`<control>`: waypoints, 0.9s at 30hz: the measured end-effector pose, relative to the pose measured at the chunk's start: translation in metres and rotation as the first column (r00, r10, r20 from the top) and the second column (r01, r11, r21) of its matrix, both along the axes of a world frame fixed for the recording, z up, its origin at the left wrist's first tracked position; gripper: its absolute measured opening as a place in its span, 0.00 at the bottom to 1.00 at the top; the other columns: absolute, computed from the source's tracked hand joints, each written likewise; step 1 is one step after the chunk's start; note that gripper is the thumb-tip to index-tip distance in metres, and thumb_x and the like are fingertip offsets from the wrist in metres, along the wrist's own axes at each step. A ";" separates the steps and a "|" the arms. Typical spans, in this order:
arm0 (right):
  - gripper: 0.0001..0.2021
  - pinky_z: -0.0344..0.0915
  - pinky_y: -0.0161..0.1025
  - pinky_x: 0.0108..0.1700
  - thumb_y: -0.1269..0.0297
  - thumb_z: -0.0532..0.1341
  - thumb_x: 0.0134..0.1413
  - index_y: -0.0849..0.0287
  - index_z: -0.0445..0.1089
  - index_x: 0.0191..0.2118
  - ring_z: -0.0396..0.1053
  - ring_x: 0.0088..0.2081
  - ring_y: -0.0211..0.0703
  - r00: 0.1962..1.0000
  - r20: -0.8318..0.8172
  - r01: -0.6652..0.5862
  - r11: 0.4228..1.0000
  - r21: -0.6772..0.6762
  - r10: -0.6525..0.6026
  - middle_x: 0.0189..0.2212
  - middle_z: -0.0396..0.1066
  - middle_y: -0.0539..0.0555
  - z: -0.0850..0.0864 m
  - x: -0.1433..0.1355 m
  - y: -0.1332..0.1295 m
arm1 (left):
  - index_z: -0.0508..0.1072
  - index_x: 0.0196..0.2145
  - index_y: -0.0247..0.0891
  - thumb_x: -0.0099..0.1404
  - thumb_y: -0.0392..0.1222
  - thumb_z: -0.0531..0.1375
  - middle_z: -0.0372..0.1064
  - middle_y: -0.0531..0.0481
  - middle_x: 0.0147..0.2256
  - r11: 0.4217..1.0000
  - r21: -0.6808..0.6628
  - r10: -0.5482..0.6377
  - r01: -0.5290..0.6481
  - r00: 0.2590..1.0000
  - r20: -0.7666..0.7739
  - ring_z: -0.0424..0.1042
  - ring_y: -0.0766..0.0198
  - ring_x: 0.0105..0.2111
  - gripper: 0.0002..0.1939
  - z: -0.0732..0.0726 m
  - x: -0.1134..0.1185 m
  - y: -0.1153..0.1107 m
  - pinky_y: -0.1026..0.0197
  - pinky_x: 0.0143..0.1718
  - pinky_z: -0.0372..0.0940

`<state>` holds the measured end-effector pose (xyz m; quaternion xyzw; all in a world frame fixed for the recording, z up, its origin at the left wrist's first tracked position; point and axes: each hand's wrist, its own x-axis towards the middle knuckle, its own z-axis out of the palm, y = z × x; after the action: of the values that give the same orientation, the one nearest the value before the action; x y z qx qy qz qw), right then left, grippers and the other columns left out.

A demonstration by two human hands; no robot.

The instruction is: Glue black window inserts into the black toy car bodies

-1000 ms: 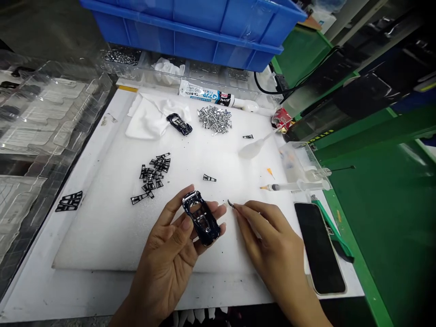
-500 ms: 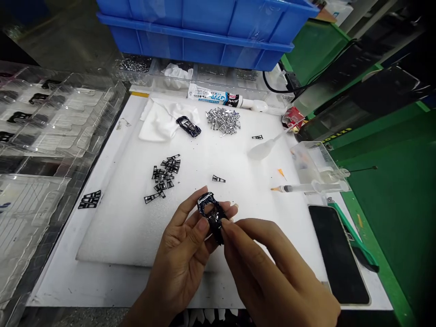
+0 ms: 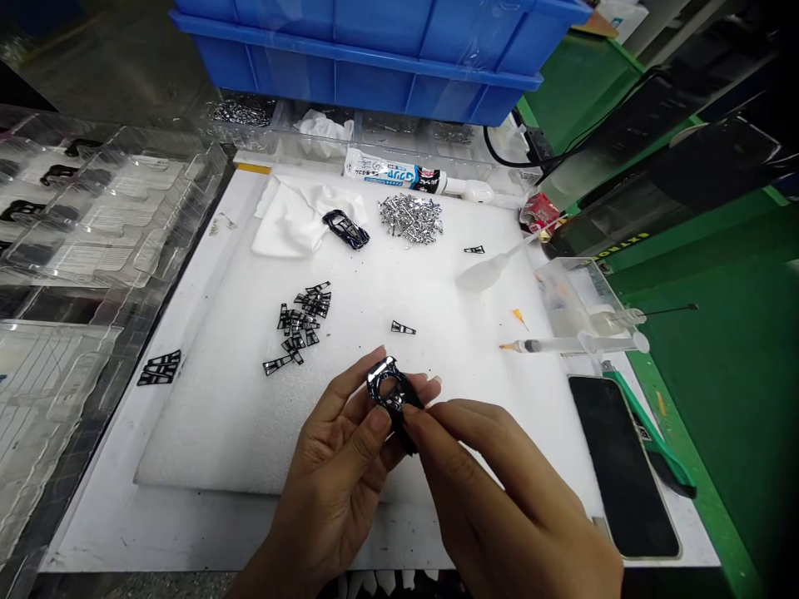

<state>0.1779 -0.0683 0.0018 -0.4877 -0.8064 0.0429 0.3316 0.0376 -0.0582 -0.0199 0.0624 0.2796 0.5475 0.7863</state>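
Left hand [image 3: 340, 470]: thumb and fingers closed on the sides of the dark toy car body [image 3: 382, 368], presumably to steady it with the cut-out side exposed. Right hand [image 3: 515, 491]: thumb and index pinched together at its near end, against the body; any part between them (fingertips block the view) cannot be told. Black frame piece [image 3: 403, 328] lies just beyond the left fingertips. Underside hidden by left fingers.

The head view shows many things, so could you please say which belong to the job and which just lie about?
Seem part of the job:
- car body, held in left hand, right hand touching it
- black frames
- second car body
- silver parts

Likely lying about:
- phone
- green-handled tool
- red packet
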 end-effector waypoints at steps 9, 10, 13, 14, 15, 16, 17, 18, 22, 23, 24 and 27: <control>0.17 0.75 0.39 0.45 0.78 0.60 0.64 0.63 0.74 0.56 0.68 0.51 0.46 0.996 0.064 -0.053 0.994 -0.094 0.059 0.51 0.67 0.61 0.005 0.010 0.002 | 0.77 0.55 0.49 0.71 0.33 0.63 0.83 0.50 0.47 0.999 -0.046 0.011 -0.012 1.000 -0.023 0.80 0.60 0.52 0.17 -0.001 -0.002 -0.001 0.67 0.45 0.75; 0.16 0.76 0.38 0.43 0.74 0.61 0.65 0.61 0.74 0.56 0.69 0.50 0.46 0.998 0.061 -0.023 0.996 -0.086 0.028 0.50 0.67 0.62 0.004 0.010 0.000 | 0.76 0.55 0.50 0.72 0.34 0.62 0.82 0.49 0.48 0.999 -0.042 0.009 -0.011 0.999 -0.039 0.79 0.58 0.53 0.17 -0.001 -0.003 -0.002 0.65 0.45 0.75; 0.16 0.78 0.36 0.46 0.66 0.58 0.69 0.55 0.73 0.59 0.74 0.47 0.42 0.984 -0.122 0.102 0.975 -0.199 -0.128 0.49 0.69 0.59 -0.002 0.006 -0.008 | 0.75 0.54 0.51 0.73 0.35 0.61 0.81 0.49 0.52 0.998 -0.008 0.065 -0.067 0.988 -0.143 0.74 0.54 0.59 0.16 0.002 -0.002 -0.008 0.57 0.55 0.72; 0.17 0.78 0.34 0.45 0.66 0.58 0.70 0.53 0.71 0.60 0.76 0.45 0.40 0.952 -0.240 0.109 0.945 -0.309 -0.188 0.48 0.72 0.58 -0.003 0.004 -0.009 | 0.75 0.53 0.51 0.72 0.34 0.61 0.80 0.50 0.52 0.995 0.019 0.097 -0.096 0.974 -0.205 0.74 0.54 0.60 0.16 0.004 0.000 -0.011 0.56 0.57 0.71; 0.16 0.78 0.32 0.43 0.65 0.58 0.70 0.52 0.70 0.60 0.78 0.41 0.38 0.898 -0.360 0.079 0.899 -0.431 -0.252 0.46 0.75 0.55 -0.003 0.003 -0.010 | 0.75 0.53 0.51 0.72 0.33 0.61 0.80 0.50 0.53 0.991 0.059 0.129 -0.117 0.953 -0.275 0.74 0.54 0.59 0.16 0.006 0.002 -0.014 0.56 0.56 0.71; 0.15 0.78 0.30 0.40 0.64 0.60 0.69 0.53 0.70 0.58 0.79 0.36 0.37 0.827 -0.468 0.011 0.842 -0.539 -0.311 0.41 0.77 0.53 -0.002 0.001 -0.010 | 0.76 0.52 0.50 0.72 0.31 0.61 0.80 0.50 0.53 0.985 0.113 0.164 -0.133 0.924 -0.346 0.75 0.54 0.59 0.16 0.008 0.006 -0.018 0.56 0.55 0.72; 0.12 0.77 0.28 0.35 0.62 0.62 0.68 0.55 0.71 0.54 0.78 0.31 0.36 0.754 -0.550 -0.071 0.788 -0.612 -0.359 0.36 0.78 0.51 -0.001 -0.001 -0.009 | 0.76 0.51 0.50 0.71 0.29 0.61 0.80 0.50 0.53 0.973 0.174 0.208 -0.148 0.889 -0.407 0.75 0.54 0.58 0.17 0.011 0.009 -0.021 0.56 0.54 0.73; 0.09 0.76 0.27 0.31 0.61 0.64 0.66 0.56 0.72 0.49 0.77 0.28 0.36 0.694 -0.601 -0.128 0.753 -0.645 -0.396 0.31 0.77 0.50 0.000 -0.002 -0.007 | 0.77 0.50 0.50 0.70 0.27 0.61 0.80 0.50 0.53 0.959 0.231 0.256 -0.165 0.853 -0.454 0.76 0.53 0.57 0.19 0.013 0.013 -0.024 0.55 0.54 0.73; 0.06 0.74 0.27 0.30 0.66 0.69 0.60 0.55 0.72 0.40 0.74 0.28 0.35 0.712 -0.564 0.037 0.824 -0.565 -0.418 0.29 0.75 0.48 0.005 -0.007 -0.006 | 0.77 0.47 0.46 0.62 0.17 0.63 0.80 0.48 0.52 0.904 0.350 0.407 -0.248 0.750 -0.521 0.75 0.49 0.58 0.25 0.021 0.017 -0.029 0.44 0.63 0.66; 0.07 0.74 0.27 0.32 0.69 0.68 0.59 0.54 0.72 0.41 0.75 0.31 0.36 0.748 -0.547 0.086 0.872 -0.482 -0.376 0.31 0.75 0.49 0.005 -0.008 -0.008 | 0.78 0.48 0.45 0.60 0.16 0.64 0.81 0.47 0.52 0.903 0.355 0.407 -0.241 0.744 -0.531 0.75 0.48 0.58 0.27 0.021 0.014 -0.029 0.42 0.64 0.64; 0.09 0.74 0.29 0.34 0.73 0.68 0.58 0.55 0.72 0.42 0.76 0.33 0.37 0.772 -0.544 0.129 0.919 -0.373 -0.329 0.33 0.76 0.50 0.004 -0.009 -0.011 | 0.78 0.49 0.44 0.58 0.15 0.65 0.81 0.46 0.51 0.909 0.361 0.388 -0.208 0.742 -0.547 0.75 0.47 0.58 0.28 0.021 0.009 -0.028 0.41 0.65 0.63; 0.17 0.77 0.37 0.37 0.82 0.66 0.54 0.56 0.74 0.47 0.77 0.38 0.45 0.840 -0.489 0.220 0.971 -0.092 -0.237 0.38 0.77 0.55 0.001 -0.010 -0.023 | 0.82 0.46 0.48 0.56 0.15 0.66 0.83 0.50 0.47 0.902 0.430 0.318 -0.020 0.705 -0.634 0.79 0.47 0.52 0.30 0.020 -0.010 -0.025 0.43 0.60 0.69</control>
<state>0.1676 -0.0916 0.0030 -0.5580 -0.6293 0.1402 0.5224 0.0277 -0.0829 0.0003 0.3910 0.4413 0.6000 0.5408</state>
